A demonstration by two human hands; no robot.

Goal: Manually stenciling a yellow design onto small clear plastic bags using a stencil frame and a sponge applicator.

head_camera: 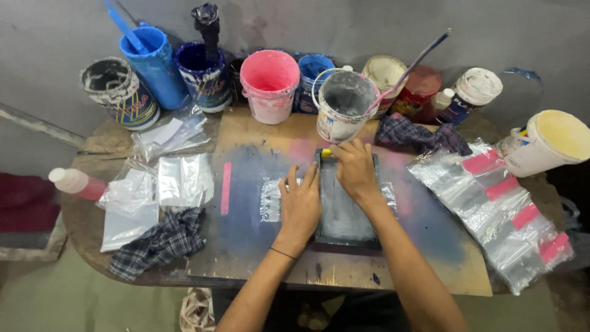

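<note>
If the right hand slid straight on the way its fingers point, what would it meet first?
The right hand lies on the dark screen frame, fingers aimed away from the person. It would probably first meet the white bucket just beyond the frame; depth is unclear.

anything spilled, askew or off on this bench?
No fresh spill visible. The board under the screen frame carries blue and pink paint stains. The pink bucket has paint smeared down its outside. A checked rag hangs over the table's front edge. Both hands, left hand and right hand, rest on the frame.
</note>
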